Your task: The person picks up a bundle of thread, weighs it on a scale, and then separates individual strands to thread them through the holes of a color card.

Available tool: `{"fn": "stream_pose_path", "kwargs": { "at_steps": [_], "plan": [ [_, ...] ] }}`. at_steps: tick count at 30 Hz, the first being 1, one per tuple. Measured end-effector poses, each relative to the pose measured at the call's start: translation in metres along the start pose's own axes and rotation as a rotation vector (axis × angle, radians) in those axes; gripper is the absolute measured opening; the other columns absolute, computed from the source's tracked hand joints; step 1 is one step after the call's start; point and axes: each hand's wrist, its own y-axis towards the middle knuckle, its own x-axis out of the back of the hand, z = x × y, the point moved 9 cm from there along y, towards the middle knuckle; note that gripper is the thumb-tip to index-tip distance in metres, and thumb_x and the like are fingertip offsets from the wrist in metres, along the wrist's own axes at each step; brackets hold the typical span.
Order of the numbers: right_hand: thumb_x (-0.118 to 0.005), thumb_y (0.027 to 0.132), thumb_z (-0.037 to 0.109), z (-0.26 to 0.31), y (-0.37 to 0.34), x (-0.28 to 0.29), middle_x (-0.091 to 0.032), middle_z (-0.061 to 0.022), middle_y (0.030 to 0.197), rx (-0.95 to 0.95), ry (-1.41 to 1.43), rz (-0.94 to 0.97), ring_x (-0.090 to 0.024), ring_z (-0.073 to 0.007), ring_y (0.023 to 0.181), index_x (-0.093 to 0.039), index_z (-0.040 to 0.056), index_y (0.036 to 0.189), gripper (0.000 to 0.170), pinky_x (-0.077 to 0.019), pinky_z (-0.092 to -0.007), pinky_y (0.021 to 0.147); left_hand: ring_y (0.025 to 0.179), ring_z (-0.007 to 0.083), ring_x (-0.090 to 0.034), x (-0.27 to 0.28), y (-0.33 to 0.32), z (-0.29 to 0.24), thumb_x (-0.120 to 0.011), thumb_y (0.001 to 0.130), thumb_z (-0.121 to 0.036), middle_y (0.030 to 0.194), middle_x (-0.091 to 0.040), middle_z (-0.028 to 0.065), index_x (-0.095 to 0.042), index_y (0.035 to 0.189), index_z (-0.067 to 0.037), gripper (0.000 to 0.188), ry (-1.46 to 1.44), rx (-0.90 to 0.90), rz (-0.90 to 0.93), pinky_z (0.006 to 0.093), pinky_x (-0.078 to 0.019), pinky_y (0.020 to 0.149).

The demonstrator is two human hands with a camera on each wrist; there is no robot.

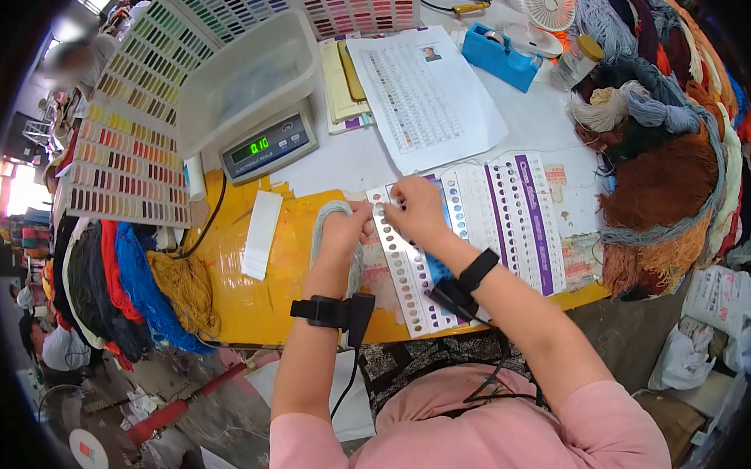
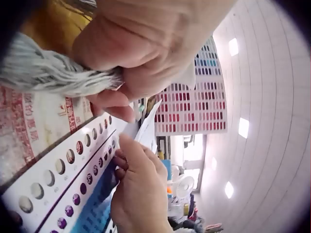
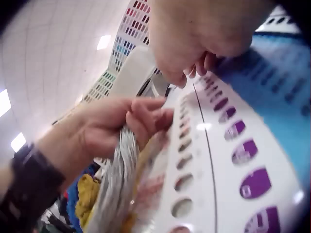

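A skein of pale grey yarn [image 2: 53, 73] loops over my left hand [image 1: 344, 231], its strands running between thumb and fingers in the left wrist view. The left fingertips are right at the left edge of a white punched card [image 1: 405, 273], near its upper end. This card has a column of oval holes showing coloured samples. My right hand [image 1: 418, 209] is bent over the same upper end, fingers curled close to the holes; I cannot tell whether they pinch anything. A blue printed panel [image 3: 277, 73] and purple-striped cards [image 1: 531, 216] lie to the right.
An electronic scale [image 1: 270, 142] carrying a translucent tub [image 1: 257, 78] stands at the back left, before colour-chart boards [image 1: 137, 123]. Printed sheets [image 1: 431, 103] and a blue tape dispenser [image 1: 500, 60] lie behind the hands. Yarn bundles [image 1: 663, 180] crowd the right; a white strip [image 1: 262, 234] lies left.
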Motion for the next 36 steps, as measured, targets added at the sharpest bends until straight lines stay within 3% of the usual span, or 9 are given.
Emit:
{"fn": "stream_pose_path", "kwargs": {
  "at_steps": [6, 10, 14, 19, 22, 25, 28, 31, 36],
  "plan": [
    [-0.056, 0.058, 0.001, -0.013, -0.018, 0.012, -0.050, -0.0097, 0.071, -0.022, -0.035, -0.049, -0.048, -0.0290, 0.069, -0.052, 0.0050, 0.071, 0.014, -0.0360, -0.0372, 0.060, 0.043, 0.0064, -0.042, -0.011, -0.003, -0.008, -0.062, 0.074, -0.013, 0.059, -0.051, 0.0007, -0.054, 0.081, 0.000, 0.016, 0.276, -0.029, 0.032, 0.0206, -0.0354, 0.039],
    [-0.059, 0.059, 0.006, 0.008, -0.021, 0.007, -0.050, -0.0125, 0.078, 0.189, 0.011, 0.002, -0.047, -0.0297, 0.075, -0.054, 0.0012, 0.081, 0.023, -0.0368, -0.0373, 0.066, 0.043, 0.0064, -0.042, -0.021, -0.013, -0.011, -0.059, 0.076, -0.014, 0.060, -0.052, 0.0009, -0.055, 0.077, -0.001, 0.014, 0.207, -0.099, 0.071, 0.0208, -0.0343, 0.039],
    [-0.064, 0.058, 0.020, 0.028, -0.033, -0.004, -0.044, -0.0139, 0.098, 0.160, -0.231, 0.196, -0.043, -0.0290, 0.087, -0.052, 0.0001, 0.096, 0.045, -0.0356, -0.0398, 0.074, 0.043, 0.0061, -0.041, -0.024, -0.011, -0.009, -0.056, 0.078, -0.013, 0.059, -0.051, 0.0003, -0.056, 0.087, 0.001, 0.016, 0.042, -0.030, 0.131, 0.0201, -0.0331, 0.040],
    [-0.065, 0.056, 0.019, 0.020, -0.031, -0.001, -0.047, -0.0138, 0.094, 0.207, -0.033, 0.104, -0.046, -0.0292, 0.087, -0.053, 0.0011, 0.093, 0.042, -0.0364, -0.0372, 0.077, 0.043, 0.0081, -0.044, -0.031, 0.001, 0.003, -0.052, 0.077, -0.008, 0.061, -0.053, 0.0025, -0.055, 0.086, 0.002, 0.013, -0.010, -0.073, 0.152, 0.0211, -0.0336, 0.040],
    [-0.064, 0.058, 0.015, 0.022, -0.030, 0.005, -0.048, -0.0132, 0.092, 0.179, -0.023, 0.053, -0.047, -0.0290, 0.085, -0.054, 0.0018, 0.090, 0.036, -0.0371, -0.0363, 0.076, 0.041, 0.0040, -0.038, -0.025, 0.003, 0.010, -0.052, 0.079, -0.008, 0.063, -0.053, 0.0008, -0.053, 0.103, -0.001, 0.025, 0.161, -0.061, 0.073, 0.0172, -0.0301, 0.038],
    [-0.059, 0.063, 0.009, 0.021, -0.030, 0.007, -0.050, -0.0122, 0.088, 0.189, -0.043, 0.019, -0.048, -0.0285, 0.082, -0.054, 0.0026, 0.088, 0.026, -0.0379, -0.0361, 0.073, 0.041, 0.0031, -0.037, -0.005, -0.012, 0.000, -0.051, 0.081, -0.009, 0.068, -0.054, 0.0007, -0.053, 0.103, -0.004, 0.023, -0.219, -0.064, 0.036, 0.0162, -0.0300, 0.038],
    [-0.055, 0.067, 0.002, 0.011, -0.033, 0.004, -0.052, -0.0100, 0.080, 0.172, 0.044, 0.022, -0.049, -0.0274, 0.077, -0.055, 0.0042, 0.087, 0.020, -0.0374, -0.0349, 0.072, 0.040, 0.0031, -0.035, -0.019, -0.034, -0.006, -0.050, 0.081, -0.009, 0.073, -0.055, 0.0007, -0.053, 0.098, -0.004, 0.018, -1.038, 0.219, 0.450, 0.0168, -0.0303, 0.039],
    [-0.053, 0.069, 0.000, 0.002, -0.033, 0.008, -0.052, -0.0095, 0.073, 0.126, 0.276, -0.027, -0.050, -0.0271, 0.072, -0.055, 0.0055, 0.087, 0.019, -0.0366, -0.0341, 0.070, 0.040, 0.0036, -0.035, -0.038, -0.033, -0.011, -0.053, 0.079, -0.011, 0.071, -0.056, 0.0006, -0.052, 0.095, -0.004, 0.018, -0.488, 0.096, 0.567, 0.0162, -0.0292, 0.039],
    [-0.060, 0.065, 0.009, 0.013, -0.032, 0.010, -0.051, -0.0084, 0.079, 0.204, 0.012, -0.014, -0.049, -0.0253, 0.077, -0.054, 0.0063, 0.093, 0.028, -0.0354, -0.0349, 0.070, 0.052, 0.0070, -0.046, -0.010, -0.030, -0.019, -0.059, 0.075, -0.028, 0.066, -0.054, -0.0010, -0.057, 0.095, -0.012, 0.026, 0.667, -0.027, 0.176, 0.0183, -0.0347, 0.048]
  ]
}}
